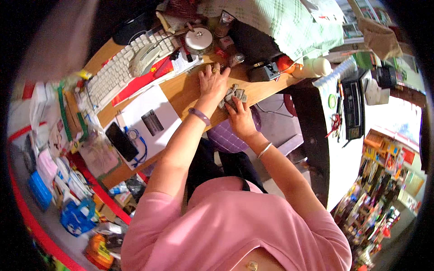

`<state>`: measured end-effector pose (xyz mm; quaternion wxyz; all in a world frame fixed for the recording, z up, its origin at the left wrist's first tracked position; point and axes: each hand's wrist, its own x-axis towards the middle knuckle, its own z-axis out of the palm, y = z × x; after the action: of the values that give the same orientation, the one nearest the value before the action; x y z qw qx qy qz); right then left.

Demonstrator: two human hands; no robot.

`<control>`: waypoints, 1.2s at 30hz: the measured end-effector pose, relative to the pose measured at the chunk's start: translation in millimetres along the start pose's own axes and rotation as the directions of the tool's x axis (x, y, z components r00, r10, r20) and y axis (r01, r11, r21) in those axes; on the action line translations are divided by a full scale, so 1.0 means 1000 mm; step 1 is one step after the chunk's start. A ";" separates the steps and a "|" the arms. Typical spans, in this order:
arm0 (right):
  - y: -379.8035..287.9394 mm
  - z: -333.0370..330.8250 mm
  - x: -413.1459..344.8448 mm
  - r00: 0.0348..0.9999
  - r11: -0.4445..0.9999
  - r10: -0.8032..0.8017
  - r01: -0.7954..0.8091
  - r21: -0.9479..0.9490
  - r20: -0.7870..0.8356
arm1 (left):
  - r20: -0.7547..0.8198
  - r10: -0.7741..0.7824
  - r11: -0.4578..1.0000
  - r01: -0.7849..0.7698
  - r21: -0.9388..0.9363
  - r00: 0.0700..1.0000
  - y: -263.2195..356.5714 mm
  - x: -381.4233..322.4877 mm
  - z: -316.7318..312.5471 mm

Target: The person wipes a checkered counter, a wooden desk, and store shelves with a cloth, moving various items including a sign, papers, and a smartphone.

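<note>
My right hand [241, 118] presses its fingers on a crumpled grey cloth [234, 94] at the front edge of the wooden desk [176, 98]. Just left of it, my left hand [213, 83] lies palm down on the desk with its fingers spread and nothing visible in it. Its fingertips reach towards a small glass jar [236, 59] and a white-lidded container [198, 39]. A purple bangle [199, 116] circles my left wrist. Beneath my right hand, below the desk edge, shows a purple checked stool seat [229, 137].
On the desk's left are a white keyboard [117, 73] with a computer mouse [146, 60] on it, white paper [166, 118], and a black smartphone [121, 141]. A black stapler-like device [265, 71] and a cream bottle [313, 67] stand right. A dark cabinet [310, 135] flanks the desk.
</note>
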<state>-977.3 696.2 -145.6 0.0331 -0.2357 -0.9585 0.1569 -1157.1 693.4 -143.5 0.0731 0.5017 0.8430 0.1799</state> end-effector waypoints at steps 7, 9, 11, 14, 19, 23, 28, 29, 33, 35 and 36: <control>-0.023 0.002 0.013 0.996 0.996 0.085 -0.083 0.042 -0.040 | -0.109 -0.128 0.792 0.035 -0.610 0.986 -0.036 -0.018 -0.003; -0.032 0.010 0.036 0.991 0.992 0.107 -0.101 0.079 -0.079 | -0.151 -0.242 0.484 -0.016 -0.875 0.958 -0.063 -0.038 -0.011; -0.031 0.024 0.063 0.978 0.986 0.147 -0.133 0.098 -0.150 | 0.192 -0.269 -0.106 0.169 -0.980 0.944 -0.066 -0.057 -0.055; -0.034 0.037 0.116 0.946 0.980 0.197 -0.181 0.083 -0.258 | 0.292 -0.178 -0.253 0.243 -0.936 0.940 -0.079 -0.086 -0.087; -0.038 0.032 0.156 0.917 0.935 0.352 -0.355 0.017 -0.185 | 0.329 -0.086 -0.245 0.300 -0.922 0.941 -0.089 -0.122 -0.112; -0.031 0.038 0.116 0.977 0.974 0.168 -0.185 -0.133 -0.134 | 0.344 -0.098 -0.272 0.308 -0.912 0.934 -0.082 -0.132 -0.116; 0.013 0.034 0.041 0.966 0.950 0.227 -0.248 -0.191 -0.124 | 0.379 -0.117 -0.179 0.356 -0.917 0.918 -0.088 -0.135 -0.107; 0.008 0.023 0.045 0.953 0.938 0.269 -0.292 -0.187 -0.138 | 0.364 -0.137 -0.175 0.339 -0.924 0.921 -0.098 -0.136 -0.105; 0.002 0.005 0.047 0.921 0.927 0.323 -0.354 -0.122 -0.218 | 0.286 -0.132 -0.261 0.245 -0.934 0.949 -0.097 -0.129 -0.124; -0.002 0.016 0.033 0.857 0.877 0.448 -0.476 -0.060 -0.254 | 0.311 -0.066 -0.271 0.283 -0.920 0.948 -0.092 -0.125 -0.120; -0.013 0.019 0.032 0.867 0.886 0.431 -0.459 -0.066 -0.251 | 0.320 -0.072 -0.266 0.291 -0.919 0.945 -0.091 -0.123 -0.122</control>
<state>-1013.9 694.9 -160.3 0.0915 -0.4686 -0.8757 0.0723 -1208.6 518.6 -72.3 0.5221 0.1304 0.4370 0.7207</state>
